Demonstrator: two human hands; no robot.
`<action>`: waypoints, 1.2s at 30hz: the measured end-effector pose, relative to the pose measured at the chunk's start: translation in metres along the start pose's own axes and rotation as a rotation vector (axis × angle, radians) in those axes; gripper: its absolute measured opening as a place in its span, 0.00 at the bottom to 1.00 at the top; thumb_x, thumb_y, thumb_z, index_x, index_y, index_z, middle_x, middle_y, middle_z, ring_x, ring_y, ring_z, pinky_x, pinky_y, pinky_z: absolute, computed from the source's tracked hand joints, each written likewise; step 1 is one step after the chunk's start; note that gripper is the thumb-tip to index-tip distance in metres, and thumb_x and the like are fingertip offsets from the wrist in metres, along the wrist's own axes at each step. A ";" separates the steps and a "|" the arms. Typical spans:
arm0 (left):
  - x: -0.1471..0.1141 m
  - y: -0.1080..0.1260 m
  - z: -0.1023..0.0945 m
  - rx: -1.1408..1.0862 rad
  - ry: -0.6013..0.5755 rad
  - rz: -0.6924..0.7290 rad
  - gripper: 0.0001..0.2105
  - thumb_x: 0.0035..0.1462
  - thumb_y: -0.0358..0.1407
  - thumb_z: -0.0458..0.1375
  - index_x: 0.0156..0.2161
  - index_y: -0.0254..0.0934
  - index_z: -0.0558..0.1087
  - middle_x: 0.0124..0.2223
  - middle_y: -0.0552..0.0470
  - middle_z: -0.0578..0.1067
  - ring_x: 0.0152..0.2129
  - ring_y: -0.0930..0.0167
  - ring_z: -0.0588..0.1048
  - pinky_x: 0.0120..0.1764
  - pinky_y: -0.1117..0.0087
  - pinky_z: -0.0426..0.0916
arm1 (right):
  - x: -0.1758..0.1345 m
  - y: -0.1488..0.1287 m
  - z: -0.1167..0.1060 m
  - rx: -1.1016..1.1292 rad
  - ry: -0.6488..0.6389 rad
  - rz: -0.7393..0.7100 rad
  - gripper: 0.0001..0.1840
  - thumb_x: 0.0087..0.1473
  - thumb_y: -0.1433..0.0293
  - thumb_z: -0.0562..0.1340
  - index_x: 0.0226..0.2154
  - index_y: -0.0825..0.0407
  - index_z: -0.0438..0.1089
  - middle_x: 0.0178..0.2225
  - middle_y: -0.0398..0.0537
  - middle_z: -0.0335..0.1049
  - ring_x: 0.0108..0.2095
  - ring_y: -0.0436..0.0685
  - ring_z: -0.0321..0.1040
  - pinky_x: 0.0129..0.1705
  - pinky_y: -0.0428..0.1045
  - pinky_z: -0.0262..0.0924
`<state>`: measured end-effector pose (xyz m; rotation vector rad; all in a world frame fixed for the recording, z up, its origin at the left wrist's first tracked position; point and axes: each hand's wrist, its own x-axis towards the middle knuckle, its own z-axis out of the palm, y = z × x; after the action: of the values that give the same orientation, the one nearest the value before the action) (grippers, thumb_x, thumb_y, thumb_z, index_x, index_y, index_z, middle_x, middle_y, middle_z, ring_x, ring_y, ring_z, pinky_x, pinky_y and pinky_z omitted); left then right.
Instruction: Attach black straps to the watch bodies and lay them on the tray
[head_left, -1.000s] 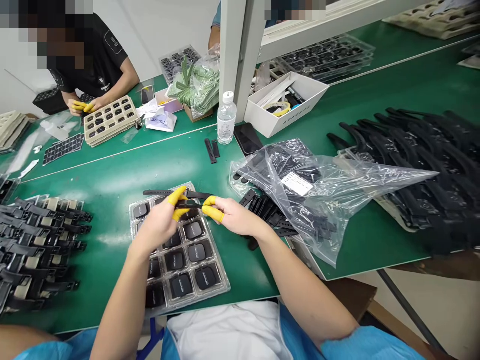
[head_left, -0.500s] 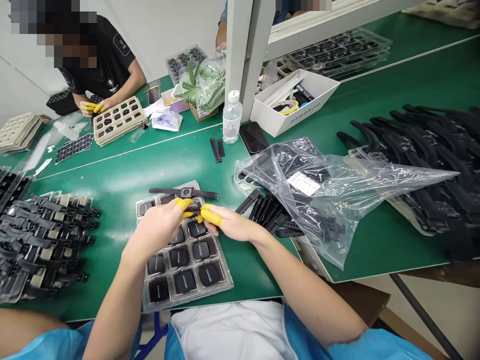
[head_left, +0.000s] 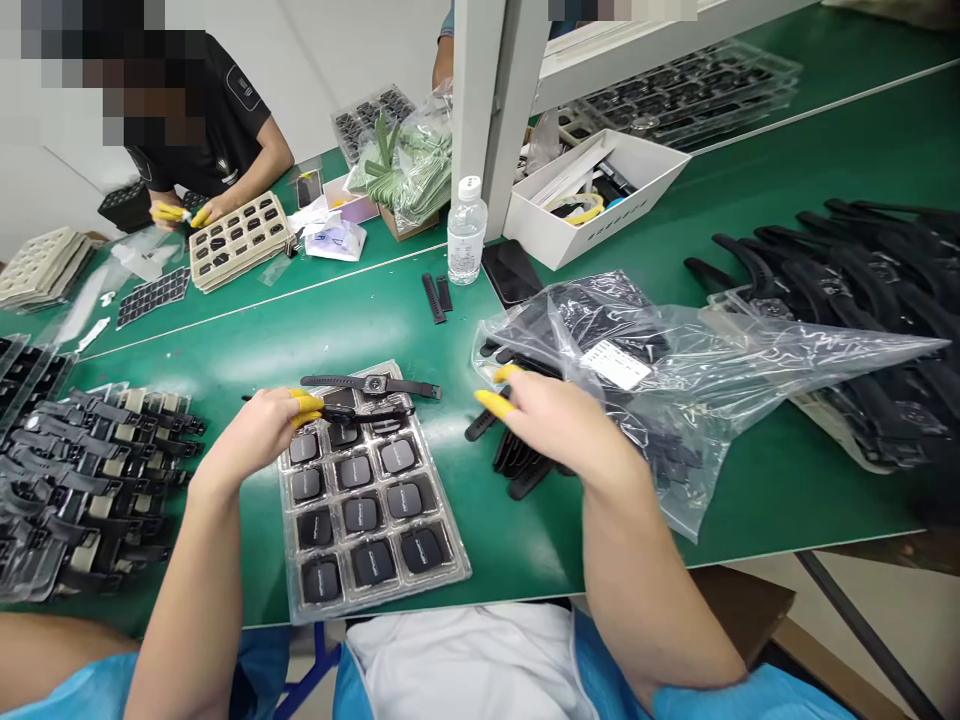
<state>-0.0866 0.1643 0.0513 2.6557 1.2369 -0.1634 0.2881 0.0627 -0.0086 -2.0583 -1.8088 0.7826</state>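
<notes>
My left hand, with yellow covers on its fingertips, is closed on a black smartwatch above a clear plastic tray. The watch is seen edge-on, and a strap reaches out to its right. Square black watch bodies fill the tray's compartments. Another smartwatch with its straps lies across the tray's far end, sensor side up. My right hand hovers over a pile of loose black watch straps, thumb and forefinger apart, with nothing visible between them.
A clear plastic bag covers part of the strap pile. Finished-looking watches lie stacked at left and right. A water bottle, a phone and a white box stand behind. A co-worker sits across.
My right hand has left the watch and moved right to the loose straps, its fingers spreading. My left hand has shifted left, still gripping the watch.
</notes>
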 end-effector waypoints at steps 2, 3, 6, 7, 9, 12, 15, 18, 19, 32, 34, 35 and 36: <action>0.002 -0.017 0.006 -0.097 -0.077 -0.033 0.19 0.63 0.31 0.48 0.50 0.41 0.80 0.50 0.46 0.83 0.44 0.60 0.81 0.47 0.60 0.74 | -0.001 0.018 -0.004 -0.090 0.008 0.078 0.18 0.65 0.51 0.58 0.40 0.49 0.69 0.32 0.52 0.73 0.27 0.61 0.68 0.28 0.52 0.50; 0.004 -0.023 0.009 -0.137 -0.108 -0.055 0.19 0.63 0.32 0.48 0.49 0.41 0.80 0.50 0.46 0.83 0.44 0.60 0.81 0.48 0.60 0.74 | 0.000 0.025 -0.002 -0.114 0.006 0.090 0.19 0.64 0.50 0.58 0.40 0.49 0.69 0.33 0.52 0.73 0.28 0.62 0.69 0.28 0.52 0.51; 0.009 -0.032 0.019 -0.256 -0.105 -0.128 0.16 0.64 0.37 0.49 0.47 0.39 0.79 0.48 0.45 0.83 0.44 0.61 0.80 0.49 0.60 0.74 | 0.006 0.032 0.015 -0.160 0.048 0.024 0.21 0.61 0.49 0.60 0.44 0.50 0.71 0.38 0.56 0.74 0.37 0.67 0.72 0.31 0.53 0.59; 0.011 -0.033 0.021 -0.290 -0.070 -0.157 0.15 0.65 0.39 0.50 0.46 0.38 0.78 0.47 0.45 0.83 0.44 0.61 0.80 0.49 0.61 0.74 | 0.009 0.030 0.022 -0.170 0.077 -0.016 0.22 0.61 0.50 0.62 0.45 0.50 0.71 0.40 0.58 0.74 0.41 0.69 0.72 0.33 0.54 0.61; 0.016 -0.033 0.027 -0.327 0.012 -0.210 0.13 0.66 0.41 0.50 0.44 0.38 0.75 0.46 0.45 0.82 0.42 0.63 0.80 0.48 0.63 0.74 | 0.013 0.022 0.036 -0.180 0.140 -0.089 0.22 0.60 0.52 0.63 0.49 0.50 0.71 0.43 0.62 0.73 0.46 0.73 0.69 0.36 0.57 0.65; 0.024 -0.032 0.034 -0.311 0.084 -0.243 0.12 0.67 0.40 0.49 0.43 0.37 0.72 0.45 0.45 0.81 0.41 0.65 0.78 0.47 0.64 0.73 | 0.020 0.011 0.050 -0.173 0.219 -0.120 0.22 0.60 0.61 0.62 0.54 0.53 0.70 0.46 0.65 0.71 0.49 0.76 0.65 0.39 0.61 0.68; 0.030 -0.033 0.043 -0.284 0.094 -0.230 0.10 0.67 0.39 0.50 0.42 0.38 0.71 0.44 0.45 0.79 0.42 0.64 0.77 0.49 0.63 0.72 | 0.030 0.007 0.056 -0.107 0.254 -0.175 0.25 0.60 0.72 0.57 0.59 0.57 0.68 0.51 0.68 0.67 0.54 0.77 0.63 0.46 0.65 0.70; 0.029 -0.031 0.048 -0.213 0.131 -0.231 0.09 0.67 0.39 0.52 0.42 0.37 0.72 0.45 0.42 0.77 0.46 0.59 0.74 0.53 0.55 0.69 | 0.038 0.007 0.058 0.004 0.240 -0.300 0.27 0.60 0.75 0.54 0.62 0.57 0.66 0.56 0.68 0.65 0.58 0.76 0.61 0.56 0.68 0.67; 0.027 -0.030 0.049 -0.149 0.177 -0.253 0.09 0.66 0.40 0.54 0.42 0.37 0.72 0.46 0.40 0.76 0.48 0.57 0.72 0.53 0.53 0.68 | 0.040 0.006 0.058 0.041 0.231 -0.342 0.28 0.61 0.76 0.53 0.62 0.57 0.66 0.57 0.67 0.64 0.59 0.75 0.61 0.59 0.68 0.65; -0.019 -0.017 0.047 0.455 -0.038 -0.247 0.16 0.67 0.36 0.50 0.53 0.34 0.75 0.49 0.36 0.77 0.47 0.51 0.73 0.42 0.54 0.72 | 0.042 0.011 0.061 0.077 0.336 -0.249 0.33 0.64 0.66 0.59 0.67 0.60 0.57 0.69 0.72 0.52 0.72 0.76 0.45 0.70 0.73 0.50; -0.018 -0.019 0.048 0.427 -0.014 -0.248 0.16 0.67 0.35 0.50 0.52 0.34 0.76 0.48 0.36 0.77 0.47 0.50 0.73 0.43 0.53 0.72 | 0.042 0.012 0.060 0.009 0.350 -0.162 0.32 0.65 0.61 0.60 0.65 0.60 0.60 0.68 0.73 0.55 0.71 0.80 0.46 0.67 0.77 0.49; -0.017 -0.021 0.049 0.404 -0.004 -0.254 0.15 0.67 0.36 0.50 0.51 0.34 0.76 0.47 0.36 0.77 0.47 0.50 0.73 0.44 0.53 0.72 | 0.042 0.012 0.060 -0.007 0.356 -0.126 0.31 0.65 0.58 0.60 0.64 0.59 0.62 0.68 0.73 0.57 0.71 0.81 0.46 0.66 0.78 0.49; -0.017 -0.022 0.049 0.380 0.001 -0.262 0.15 0.67 0.37 0.50 0.49 0.34 0.76 0.47 0.36 0.78 0.46 0.50 0.74 0.44 0.53 0.72 | 0.042 0.011 0.060 -0.013 0.362 -0.100 0.31 0.65 0.56 0.60 0.63 0.58 0.64 0.67 0.73 0.58 0.70 0.81 0.47 0.66 0.78 0.49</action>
<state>-0.1156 0.1540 0.0040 2.7796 1.6994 -0.4822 0.2656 0.0940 -0.0719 -1.9472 -1.6976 0.3431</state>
